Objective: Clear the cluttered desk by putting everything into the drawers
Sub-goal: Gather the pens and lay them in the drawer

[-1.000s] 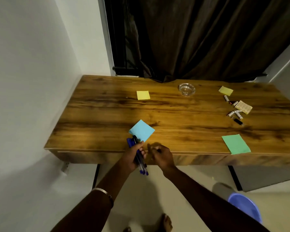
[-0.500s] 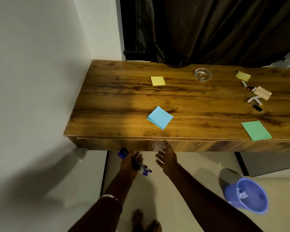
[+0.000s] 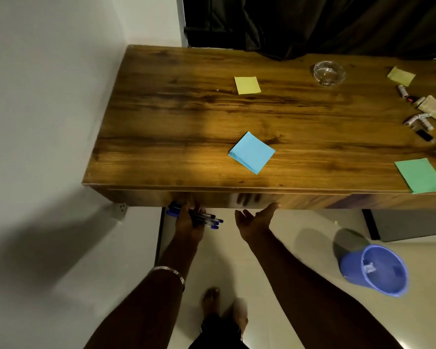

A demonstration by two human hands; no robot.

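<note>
Both forearms are bare, with no sleeves in view. The left wrist carries a thin silver bangle (image 3: 167,270) (a small marked patch shows at its right end). Dark shorts (image 3: 218,333) show at the near edge, above bare feet (image 3: 212,299).

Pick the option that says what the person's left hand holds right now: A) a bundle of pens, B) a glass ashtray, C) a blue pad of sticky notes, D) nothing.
A: the left hand grips a bundle of pens just below the desk's front edge, their blue ends sticking out on both sides of the hand.
</note>
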